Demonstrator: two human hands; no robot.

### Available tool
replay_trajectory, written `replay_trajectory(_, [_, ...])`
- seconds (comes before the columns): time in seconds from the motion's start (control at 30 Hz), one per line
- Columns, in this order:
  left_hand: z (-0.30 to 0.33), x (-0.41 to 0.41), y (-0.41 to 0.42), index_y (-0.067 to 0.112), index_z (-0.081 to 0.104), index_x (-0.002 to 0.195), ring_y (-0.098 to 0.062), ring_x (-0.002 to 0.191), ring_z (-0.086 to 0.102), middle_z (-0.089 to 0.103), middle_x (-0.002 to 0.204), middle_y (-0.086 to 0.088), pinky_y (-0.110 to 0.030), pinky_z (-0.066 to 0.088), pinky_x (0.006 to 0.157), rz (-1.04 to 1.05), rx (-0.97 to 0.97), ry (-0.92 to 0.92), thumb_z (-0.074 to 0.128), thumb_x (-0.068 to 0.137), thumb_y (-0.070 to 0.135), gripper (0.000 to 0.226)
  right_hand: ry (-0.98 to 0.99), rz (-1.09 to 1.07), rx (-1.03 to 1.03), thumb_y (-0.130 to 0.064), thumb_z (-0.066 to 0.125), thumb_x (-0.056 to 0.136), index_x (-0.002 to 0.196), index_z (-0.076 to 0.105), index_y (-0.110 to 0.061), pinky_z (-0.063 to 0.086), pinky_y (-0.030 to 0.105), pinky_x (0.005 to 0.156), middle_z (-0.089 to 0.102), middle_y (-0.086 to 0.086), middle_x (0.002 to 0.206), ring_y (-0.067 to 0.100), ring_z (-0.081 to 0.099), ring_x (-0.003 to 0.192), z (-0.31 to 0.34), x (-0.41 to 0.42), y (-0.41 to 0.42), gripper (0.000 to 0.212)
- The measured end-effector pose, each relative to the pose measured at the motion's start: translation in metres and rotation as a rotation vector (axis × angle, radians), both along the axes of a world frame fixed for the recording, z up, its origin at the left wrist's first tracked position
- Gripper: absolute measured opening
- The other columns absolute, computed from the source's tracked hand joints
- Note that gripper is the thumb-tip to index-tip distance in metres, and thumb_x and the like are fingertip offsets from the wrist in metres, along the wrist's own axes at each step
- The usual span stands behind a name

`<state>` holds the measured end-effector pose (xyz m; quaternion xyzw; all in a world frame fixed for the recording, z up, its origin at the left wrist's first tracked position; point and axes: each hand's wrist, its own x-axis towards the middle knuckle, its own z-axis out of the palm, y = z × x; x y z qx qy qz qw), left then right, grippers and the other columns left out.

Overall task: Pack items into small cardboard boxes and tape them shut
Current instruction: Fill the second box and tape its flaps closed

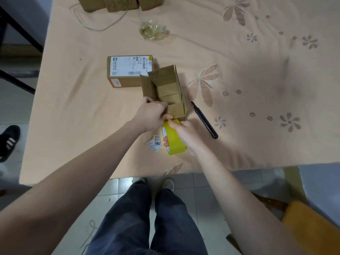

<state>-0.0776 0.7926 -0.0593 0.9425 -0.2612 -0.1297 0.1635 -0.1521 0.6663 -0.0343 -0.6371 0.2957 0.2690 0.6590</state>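
Note:
A small brown cardboard box (166, 90) stands open in the middle of the table, its flaps up and its inside showing. My left hand (153, 115) grips the box's near left corner. My right hand (181, 132) holds a yellow tape roll (174, 139) just in front of the box, with its thumb near the box's near wall. A second, closed cardboard box with a white shipping label (129, 71) lies right behind and to the left of the open one.
A black pen-like cutter (204, 120) lies right of the open box. Torn label scraps (154, 143) sit left of the tape. Crumpled clear tape (153, 30) and more cardboard boxes (119, 3) lie at the far edge. The peach tablecloth (257, 80) covers the table.

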Motion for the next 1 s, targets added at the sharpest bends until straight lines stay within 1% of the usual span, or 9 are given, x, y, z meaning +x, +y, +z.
replay_trajectory(0.13, [0.003,-0.003,-0.015,0.019,0.04,0.084,-0.026,0.096,0.057,0.064,0.097,-0.007,-0.033,0.022,0.084,-0.092,0.069,-0.128,0.049,0.093,0.031,0.017,-0.006,0.037,-0.054,-0.023,0.054,0.097,0.106,0.055,0.003,0.046,0.018,0.037,0.06,0.003,0.042,0.015,0.059,0.035,0.001,0.0,-0.01,0.028])
replay_trajectory(0.23, [0.0,-0.007,-0.024,0.016,0.043,0.087,-0.026,0.1,0.057,0.064,0.103,-0.006,-0.033,0.022,0.083,-0.149,0.098,-0.182,0.047,0.093,0.031,0.016,-0.017,0.056,-0.111,-0.023,0.054,0.096,0.108,0.056,0.003,0.055,0.031,0.044,0.064,0.008,0.049,0.027,0.064,0.042,0.0,0.001,-0.015,0.029])
replay_trajectory(0.33, [0.001,-0.004,-0.025,0.016,0.043,0.089,-0.026,0.099,0.057,0.063,0.104,-0.006,-0.033,0.023,0.084,-0.153,0.089,-0.168,0.046,0.095,0.031,0.016,-0.029,0.058,-0.137,-0.031,0.058,0.093,0.105,0.057,-0.002,0.058,0.053,0.067,0.067,0.016,0.066,0.04,0.069,0.063,-0.005,0.003,-0.018,0.031])
replay_trajectory(0.43, [0.006,0.005,-0.021,0.02,0.037,0.087,-0.025,0.095,0.057,0.062,0.104,-0.003,-0.031,0.022,0.086,-0.168,0.031,-0.085,0.041,0.099,0.03,0.016,-0.086,0.179,-0.307,-0.058,0.054,0.087,0.09,0.063,-0.015,0.057,0.039,0.072,0.066,0.007,0.077,0.028,0.068,0.076,-0.014,0.006,-0.027,0.044])
replay_trajectory(0.5, [0.007,0.008,-0.017,0.016,0.045,0.09,-0.022,0.094,0.056,0.06,0.103,0.0,-0.03,0.022,0.087,-0.175,0.003,-0.046,0.037,0.101,0.028,0.018,-0.103,0.222,-0.412,-0.072,0.043,0.083,0.101,0.063,-0.023,0.054,0.037,0.08,0.066,0.002,0.089,0.021,0.065,0.087,-0.018,0.008,-0.039,0.056])
replay_trajectory(0.67, [0.01,0.005,-0.016,0.013,0.047,0.11,-0.026,0.084,0.06,0.068,0.09,-0.001,-0.029,0.024,0.097,-0.143,-0.077,-0.038,0.045,0.098,0.026,0.018,-0.221,0.133,-0.726,-0.038,0.054,0.088,0.071,0.056,-0.02,0.043,0.031,0.068,0.061,-0.003,0.075,0.022,0.058,0.079,-0.025,0.014,-0.076,0.025])
replay_trajectory(0.73, [0.011,0.003,-0.019,0.012,0.042,0.107,-0.029,0.079,0.059,0.069,0.084,-0.003,-0.029,0.025,0.097,-0.132,-0.1,-0.04,0.048,0.096,0.025,0.018,-0.234,0.18,-0.625,-0.03,0.064,0.084,0.09,0.059,-0.019,0.044,0.029,0.075,0.062,-0.003,0.089,0.018,0.057,0.09,-0.024,0.021,-0.083,0.013])
replay_trajectory(0.87, [0.014,-0.002,-0.018,0.01,0.041,0.098,-0.033,0.069,0.053,0.059,0.066,-0.001,-0.028,0.029,0.092,-0.085,-0.163,-0.033,0.053,0.093,0.018,0.015,-0.121,0.247,-0.413,-0.018,0.079,0.073,0.129,0.046,-0.014,0.042,0.032,0.094,0.051,0.001,0.114,0.017,0.05,0.11,-0.022,0.032,-0.093,0.065])
replay_trajectory(1.0, [0.016,-0.005,-0.013,0.01,0.053,0.088,-0.025,0.078,0.055,0.056,0.078,0.008,-0.028,0.029,0.086,-0.126,-0.199,-0.114,0.05,0.086,0.001,0.01,-0.093,0.261,-0.725,-0.011,0.068,0.077,0.121,0.047,-0.014,0.043,0.043,0.096,0.05,0.007,0.115,0.026,0.051,0.111,-0.04,0.031,-0.097,0.049])
